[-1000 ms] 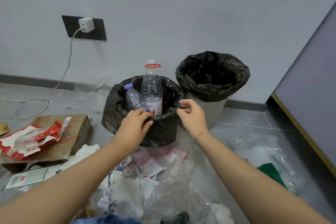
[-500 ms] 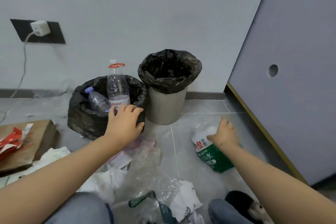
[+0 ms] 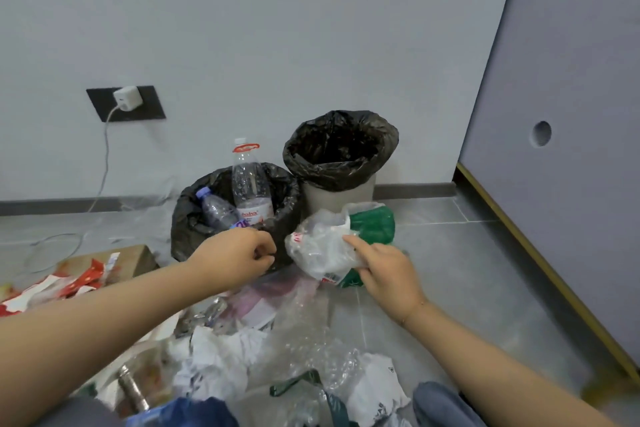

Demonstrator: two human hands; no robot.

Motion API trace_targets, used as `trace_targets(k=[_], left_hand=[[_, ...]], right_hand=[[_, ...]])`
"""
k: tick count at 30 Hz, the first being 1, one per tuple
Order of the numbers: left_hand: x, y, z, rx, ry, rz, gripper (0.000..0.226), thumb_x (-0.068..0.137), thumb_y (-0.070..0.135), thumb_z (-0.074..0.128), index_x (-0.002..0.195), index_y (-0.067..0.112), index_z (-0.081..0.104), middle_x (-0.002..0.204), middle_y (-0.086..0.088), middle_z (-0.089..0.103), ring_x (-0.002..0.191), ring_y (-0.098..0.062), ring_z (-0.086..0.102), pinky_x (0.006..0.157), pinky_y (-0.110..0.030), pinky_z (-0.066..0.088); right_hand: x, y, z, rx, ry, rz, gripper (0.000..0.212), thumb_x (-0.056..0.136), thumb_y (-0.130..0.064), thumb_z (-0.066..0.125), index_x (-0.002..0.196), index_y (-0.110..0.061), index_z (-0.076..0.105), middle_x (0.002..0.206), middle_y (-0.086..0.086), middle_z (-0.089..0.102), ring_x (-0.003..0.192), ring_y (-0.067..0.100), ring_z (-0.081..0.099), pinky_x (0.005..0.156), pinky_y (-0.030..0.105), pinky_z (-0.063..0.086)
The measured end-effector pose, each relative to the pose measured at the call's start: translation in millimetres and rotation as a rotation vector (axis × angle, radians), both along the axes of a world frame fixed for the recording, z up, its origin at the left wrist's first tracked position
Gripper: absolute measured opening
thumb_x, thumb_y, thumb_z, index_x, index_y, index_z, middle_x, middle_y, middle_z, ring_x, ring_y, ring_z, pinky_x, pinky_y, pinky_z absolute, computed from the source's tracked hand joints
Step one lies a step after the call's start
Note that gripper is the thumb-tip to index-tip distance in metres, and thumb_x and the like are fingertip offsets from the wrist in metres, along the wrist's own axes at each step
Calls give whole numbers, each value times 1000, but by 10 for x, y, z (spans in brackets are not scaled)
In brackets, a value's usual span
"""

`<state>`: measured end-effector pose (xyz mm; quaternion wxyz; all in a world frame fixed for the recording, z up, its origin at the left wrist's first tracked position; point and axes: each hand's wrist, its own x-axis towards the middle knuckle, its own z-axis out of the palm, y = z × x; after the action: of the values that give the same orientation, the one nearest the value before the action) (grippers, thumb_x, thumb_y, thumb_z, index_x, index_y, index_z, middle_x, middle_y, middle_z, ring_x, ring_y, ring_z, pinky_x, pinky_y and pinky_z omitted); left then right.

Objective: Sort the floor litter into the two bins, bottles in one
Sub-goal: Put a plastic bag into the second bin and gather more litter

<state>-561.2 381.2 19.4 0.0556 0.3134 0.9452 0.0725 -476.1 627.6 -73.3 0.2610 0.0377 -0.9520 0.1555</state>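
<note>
Two bins stand by the wall. The left bin [image 3: 194, 229], lined with a black bag, holds a tall clear bottle [image 3: 248, 184] with a red ring and a small bottle [image 3: 216, 210] with a purple cap. The right bin [image 3: 341, 196] is grey with a black liner, and its inside looks dark. My left hand [image 3: 239, 256] is at the left bin's front rim, fingers curled on the bag's edge. My right hand [image 3: 384, 270] grips a crumpled clear and green plastic wrapper [image 3: 329, 246], held off the floor just in front of both bins.
A litter pile lies before me: bubble wrap [image 3: 304, 333], crumpled white paper [image 3: 218, 360], and red wrappers [image 3: 79, 279] on cardboard at the left. A charger [image 3: 127, 99] and its cable hang on the wall. A grey panel [image 3: 561, 149] with gold trim borders the right side.
My right hand has lifted the green and clear wrapper off the floor and brought it left toward the bins. My left hand's fingers have curled at the left bin's rim.
</note>
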Motion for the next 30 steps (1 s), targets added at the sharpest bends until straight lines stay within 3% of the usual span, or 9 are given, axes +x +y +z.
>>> trace_targets(k=[3,6,8,12,16,19,21,24,30], left_hand=[[65,-170,107,391,-434,336,29,95,38,54,108,14,63,102,-5,69,83,-14,63,66,-23,50],[62,-407,178,718,-870,730,66,90,58,50,136,10,42,121,-16,61,96,-28,65,67,-35,54],[39,-614,232,817,-1036,838,83,85,63,54,144,9,30,128,-20,54,102,-36,64,75,-44,55],[136,-808,245,959,-1220,885,67,79,46,68,120,-2,46,116,-26,56,101,-41,62,90,-50,52],[300,-879,18,1370,-1244,898,26,89,22,58,109,7,57,103,-14,63,86,-28,63,61,-33,59],[333,-979,-114,1498,-1169,835,28,97,14,44,119,10,60,113,-11,68,93,-24,64,62,-29,58],[335,-1023,-78,1558,-1106,804,25,97,7,40,108,8,62,95,-9,72,88,-22,64,58,-26,58],[259,-1092,41,1695,-1008,747,25,92,-4,42,101,8,61,70,-5,72,73,-17,67,53,-25,58],[161,-1413,61,1779,-847,644,34,91,-12,38,89,15,60,67,-6,71,53,-15,67,43,-22,51]], right_hand=[[-49,-328,251,46,151,175,63,68,-4,60,128,-23,50,67,0,61,60,22,57,55,31,48],[-138,-610,559,68,236,282,54,72,-4,61,124,-17,59,64,-1,60,58,22,55,59,29,41],[-164,-813,724,73,259,378,46,79,-9,55,124,-17,59,66,1,62,59,24,58,58,33,45],[-110,-1143,953,162,355,564,33,85,-9,54,117,-9,65,63,2,60,55,23,55,52,34,43],[52,-1282,1114,259,427,668,39,80,3,62,117,-7,67,62,4,58,54,24,51,53,34,40],[153,-1295,1308,405,371,776,48,79,4,50,125,-7,60,65,6,60,57,28,54,53,37,45],[181,-1298,1488,476,209,790,49,84,-5,46,132,-11,49,73,8,61,65,29,57,56,39,49],[81,-1273,1730,470,-102,716,49,92,-29,54,140,-21,45,129,4,57,117,21,51,97,36,46],[-490,-1407,1965,-218,-23,416,30,97,-30,49,125,-26,58,136,-7,46,123,7,40,105,27,33]])
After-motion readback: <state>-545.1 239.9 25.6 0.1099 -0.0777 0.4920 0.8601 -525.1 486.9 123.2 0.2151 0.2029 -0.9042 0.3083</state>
